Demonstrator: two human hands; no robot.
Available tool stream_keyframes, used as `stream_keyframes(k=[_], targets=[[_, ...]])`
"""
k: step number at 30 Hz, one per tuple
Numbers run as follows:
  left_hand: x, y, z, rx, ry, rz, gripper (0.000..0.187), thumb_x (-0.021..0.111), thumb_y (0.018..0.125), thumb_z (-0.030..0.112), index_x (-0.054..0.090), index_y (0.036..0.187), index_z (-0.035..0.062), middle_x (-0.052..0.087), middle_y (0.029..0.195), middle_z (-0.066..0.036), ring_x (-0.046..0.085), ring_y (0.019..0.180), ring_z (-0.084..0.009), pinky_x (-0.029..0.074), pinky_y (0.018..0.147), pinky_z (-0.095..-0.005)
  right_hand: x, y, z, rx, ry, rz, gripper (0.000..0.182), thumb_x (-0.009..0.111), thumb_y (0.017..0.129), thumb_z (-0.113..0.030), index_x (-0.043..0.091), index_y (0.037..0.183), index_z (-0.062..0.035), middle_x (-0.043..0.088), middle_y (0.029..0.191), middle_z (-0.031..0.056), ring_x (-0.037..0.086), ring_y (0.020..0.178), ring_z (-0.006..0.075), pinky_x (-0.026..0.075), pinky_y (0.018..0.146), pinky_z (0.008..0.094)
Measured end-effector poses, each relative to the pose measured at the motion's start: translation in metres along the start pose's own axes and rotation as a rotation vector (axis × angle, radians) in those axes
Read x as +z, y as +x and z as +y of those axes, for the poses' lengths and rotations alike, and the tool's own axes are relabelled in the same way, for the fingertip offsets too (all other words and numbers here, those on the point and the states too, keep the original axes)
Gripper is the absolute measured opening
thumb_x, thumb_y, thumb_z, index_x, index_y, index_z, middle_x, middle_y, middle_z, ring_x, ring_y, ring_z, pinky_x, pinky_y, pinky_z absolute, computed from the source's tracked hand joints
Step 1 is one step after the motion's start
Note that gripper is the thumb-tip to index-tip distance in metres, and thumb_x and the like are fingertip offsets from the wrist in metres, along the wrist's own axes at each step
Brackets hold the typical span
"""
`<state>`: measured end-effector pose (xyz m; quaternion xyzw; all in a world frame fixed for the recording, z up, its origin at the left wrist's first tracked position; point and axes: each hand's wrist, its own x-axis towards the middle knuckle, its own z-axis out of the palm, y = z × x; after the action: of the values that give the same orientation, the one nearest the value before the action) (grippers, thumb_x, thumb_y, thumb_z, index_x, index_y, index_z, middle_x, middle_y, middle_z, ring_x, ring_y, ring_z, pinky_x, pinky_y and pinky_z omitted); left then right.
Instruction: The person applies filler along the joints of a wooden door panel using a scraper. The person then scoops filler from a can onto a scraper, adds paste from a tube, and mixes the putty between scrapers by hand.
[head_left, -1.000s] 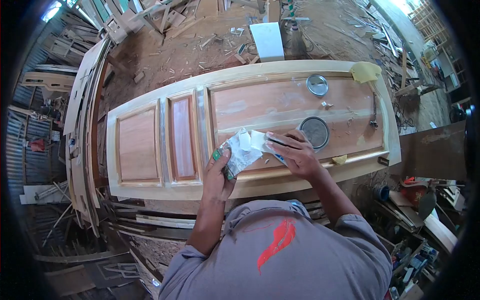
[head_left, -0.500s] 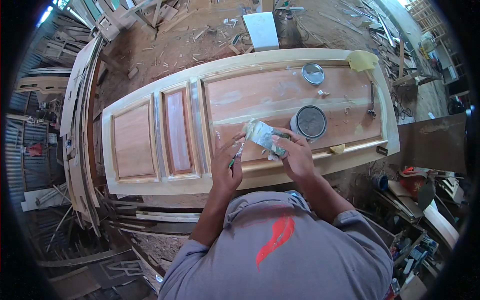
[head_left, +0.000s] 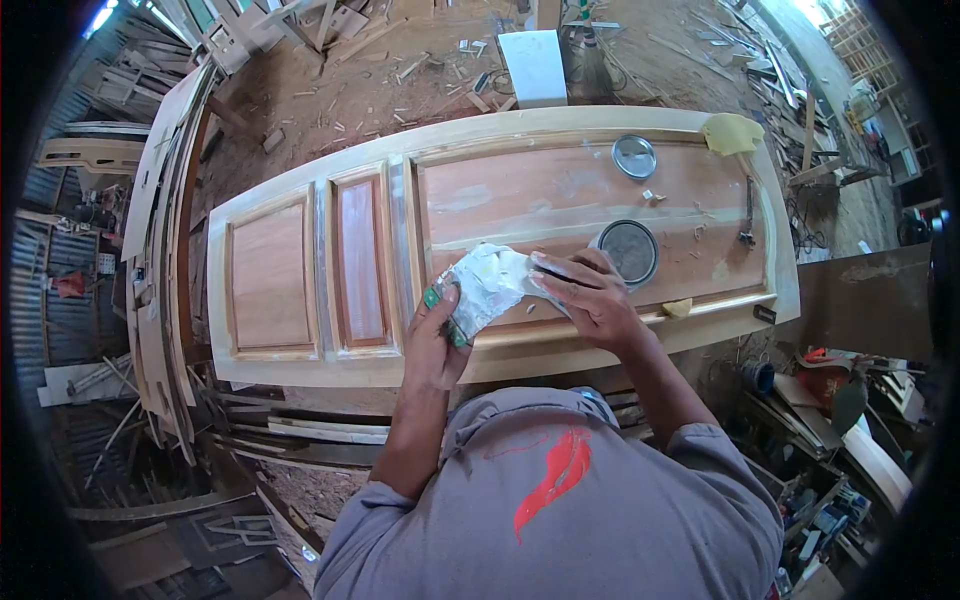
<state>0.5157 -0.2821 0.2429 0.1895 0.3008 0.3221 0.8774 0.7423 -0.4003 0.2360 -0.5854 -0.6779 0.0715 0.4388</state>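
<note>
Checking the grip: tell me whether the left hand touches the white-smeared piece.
Touching. The head view shows the thumb of the left hand lying over the edge of the white-smeared piece.

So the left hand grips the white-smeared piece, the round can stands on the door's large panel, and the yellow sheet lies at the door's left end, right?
Not quite: the head view shows the yellow sheet at the door's right end. The left hand does grip the white-smeared piece, and the round can stands on the large panel.
</note>
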Motion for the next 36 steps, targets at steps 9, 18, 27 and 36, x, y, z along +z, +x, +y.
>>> stream_keyframes(k=[9, 18, 27, 36], targets=[[-0.015, 0.004, 0.000, 0.264, 0.212, -0.032, 0.040, 0.060, 0.102, 0.013, 0.052, 0.139, 0.0013, 0.065, 0.130, -0.013, 0.064, 0.120, -0.0250, 0.053, 0.104, -0.0408, 0.007, -0.018, -0.018, 0.562, 0.679, 0.221, 0.036, 0.061, 0.098, -0.002, 0.065, 0.135, -0.0016, 0.071, 0.120, 0.0124, 0.065, 0.098, 0.0155, 0.049, 0.085, 0.0288], [0.003, 0.000, 0.002, 0.063, 0.113, -0.120, 0.043, 0.061, 0.101, 0.014, 0.052, 0.139, -0.0023, 0.061, 0.138, -0.019, 0.061, 0.128, -0.0290, 0.050, 0.109, -0.0458, -0.011, -0.007, -0.022, 0.438, 0.954, 0.046, 0.036, 0.056, 0.099, 0.002, 0.058, 0.134, 0.0099, 0.068, 0.123, 0.0182, 0.067, 0.106, 0.0205, 0.054, 0.090, 0.0329], [-0.001, -0.001, 0.016, -0.028, -0.006, -0.114, 0.031, 0.060, 0.100, 0.010, 0.056, 0.129, -0.0014, 0.067, 0.125, -0.015, 0.069, 0.114, -0.0233, 0.059, 0.098, -0.0403, 0.021, -0.017, 0.000, 0.872, 1.238, 0.268, 0.026, 0.057, 0.100, 0.001, 0.060, 0.125, 0.0101, 0.068, 0.117, 0.0219, 0.070, 0.098, 0.0255, 0.058, 0.082, 0.0351], [0.005, 0.000, 0.021, -0.017, 0.122, 0.001, 0.028, 0.060, 0.100, 0.008, 0.056, 0.126, -0.0005, 0.068, 0.116, -0.011, 0.072, 0.104, -0.0216, 0.063, 0.088, -0.0368, 0.006, -0.021, 0.002, 0.726, 1.486, 0.050, 0.032, 0.060, 0.098, -0.002, 0.062, 0.129, 0.0084, 0.070, 0.111, 0.0193, 0.068, 0.093, 0.0201, 0.054, 0.084, 0.0326]])
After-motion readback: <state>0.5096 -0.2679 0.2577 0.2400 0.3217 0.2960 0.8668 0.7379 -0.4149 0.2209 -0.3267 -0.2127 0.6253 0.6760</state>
